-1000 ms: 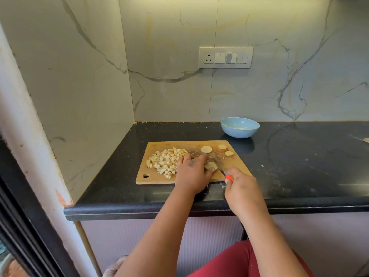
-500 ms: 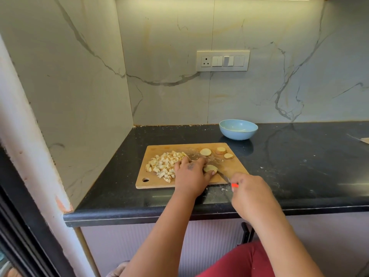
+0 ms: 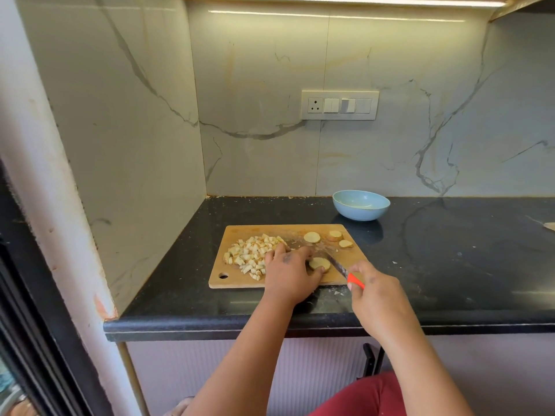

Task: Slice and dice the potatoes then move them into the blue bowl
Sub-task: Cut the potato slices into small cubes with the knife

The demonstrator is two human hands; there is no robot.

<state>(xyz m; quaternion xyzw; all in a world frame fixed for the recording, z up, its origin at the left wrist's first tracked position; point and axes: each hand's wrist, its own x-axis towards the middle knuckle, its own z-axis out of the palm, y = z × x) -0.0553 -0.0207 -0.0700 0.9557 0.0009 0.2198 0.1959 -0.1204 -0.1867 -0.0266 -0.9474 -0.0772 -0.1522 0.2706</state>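
Now the tan wooden chopping board [image 3: 240, 279] keeps pale diced potato [image 3: 250, 256] left; the empty blue bowl [image 3: 361, 204] waits far right. Left hand [image 3: 289, 273] pins a round potato slice [image 3: 319, 263] steady; right hand [image 3: 377, 298] grips the orange-handled knife [image 3: 345, 271].

Veined marble walls [image 3: 270, 70], black countertop [image 3: 450, 265], switch panel [image 3: 340, 105], overhead strip light [image 3: 345, 0]

Bright overhead strip light [image 3: 345, 0], glossy countertop [image 3: 450, 265] glare (edges bowed), sharp focus
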